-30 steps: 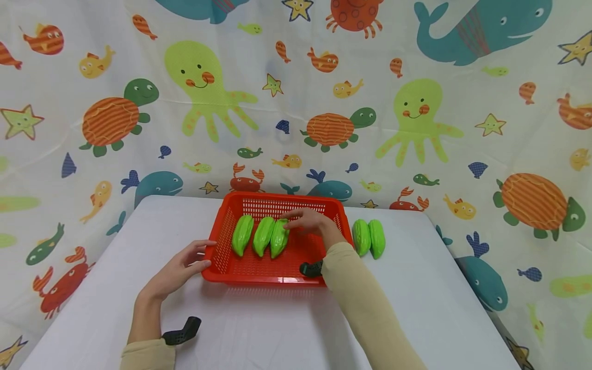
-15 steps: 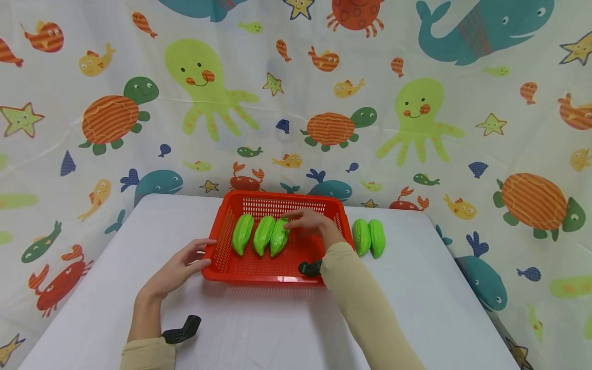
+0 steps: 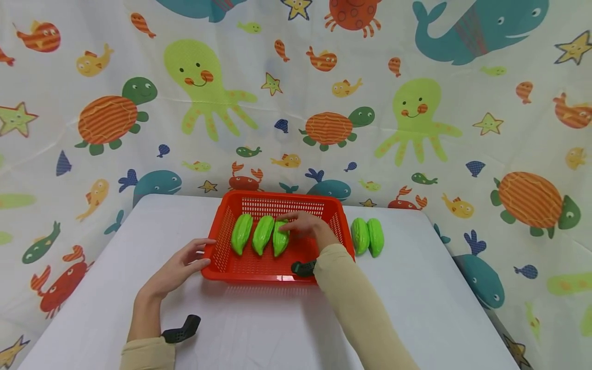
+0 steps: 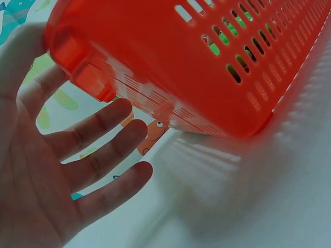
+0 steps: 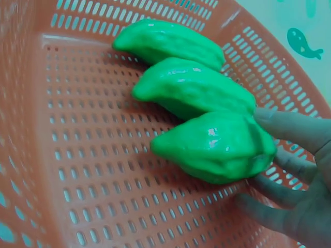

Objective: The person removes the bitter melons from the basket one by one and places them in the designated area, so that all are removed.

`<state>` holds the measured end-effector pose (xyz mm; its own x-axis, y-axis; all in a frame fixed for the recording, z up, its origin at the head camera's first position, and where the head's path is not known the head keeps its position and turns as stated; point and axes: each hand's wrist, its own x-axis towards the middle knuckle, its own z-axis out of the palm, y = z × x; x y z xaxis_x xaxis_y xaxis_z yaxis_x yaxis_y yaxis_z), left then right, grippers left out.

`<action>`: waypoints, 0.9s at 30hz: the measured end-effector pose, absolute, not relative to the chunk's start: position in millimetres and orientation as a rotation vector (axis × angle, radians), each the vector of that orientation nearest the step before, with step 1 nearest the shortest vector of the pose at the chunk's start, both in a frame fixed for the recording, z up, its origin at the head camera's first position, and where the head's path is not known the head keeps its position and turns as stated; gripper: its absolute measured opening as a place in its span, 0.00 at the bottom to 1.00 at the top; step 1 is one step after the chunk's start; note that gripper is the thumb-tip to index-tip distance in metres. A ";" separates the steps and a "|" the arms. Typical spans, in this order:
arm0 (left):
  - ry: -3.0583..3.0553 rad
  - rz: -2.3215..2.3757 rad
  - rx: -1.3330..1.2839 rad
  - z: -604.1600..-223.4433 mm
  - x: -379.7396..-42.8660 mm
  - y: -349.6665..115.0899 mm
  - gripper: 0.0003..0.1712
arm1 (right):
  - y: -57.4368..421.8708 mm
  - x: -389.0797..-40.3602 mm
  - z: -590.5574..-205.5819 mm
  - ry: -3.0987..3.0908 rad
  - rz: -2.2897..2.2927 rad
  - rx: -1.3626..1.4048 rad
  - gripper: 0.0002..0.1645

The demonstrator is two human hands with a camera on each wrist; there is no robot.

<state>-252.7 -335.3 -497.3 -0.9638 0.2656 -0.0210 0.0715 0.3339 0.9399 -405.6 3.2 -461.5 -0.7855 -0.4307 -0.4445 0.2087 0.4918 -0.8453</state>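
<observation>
Inside the red plastic basket (image 3: pixel 268 267), three ridged, glossy green fruits lie in a row. My right hand (image 3: pixel 302 224) grips the upper end of the rightmost fruit (image 3: pixel 280 240); in the right wrist view the thumb is on one side of this fruit (image 5: pixel 212 147) and fingers are on the other. The middle fruit (image 3: pixel 263 235) and the left fruit (image 3: pixel 242 234) lie beside it. At the basket's left rim, my left hand (image 3: pixel 178 267) touches the edge with thumb and forefinger, their tips partly hidden in the left wrist view, while its other fingers (image 4: pixel 98 126) extend loosely.
Two more green fruits, the nearer one (image 3: pixel 359 236) by the basket's right wall and another (image 3: pixel 376 237) beside it, lie on the white table (image 3: pixel 416 288). A sea-animal patterned cloth (image 3: pixel 277 77) hangs behind the table.
The rightmost fruit in the basket has turned more upright and its lower end has swung right, away from the middle fruit. My right hand has shifted slightly left; the left hand stays put.
</observation>
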 end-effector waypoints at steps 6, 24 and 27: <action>2.424 1.699 0.304 -499.1 -253.0 -335.2 0.32 | 0.6 -404.9 -464.1 2.126 -1.297 -0.203 0.26; 2.424 1.691 0.287 -498.7 -252.1 -334.7 0.32 | -0.9 -405.7 -468.4 2.052 -1.326 -0.174 0.26; 2.426 1.690 0.292 -498.9 -252.2 -335.0 0.32 | -1.4 -406.0 -468.5 2.048 -1.331 -0.191 0.26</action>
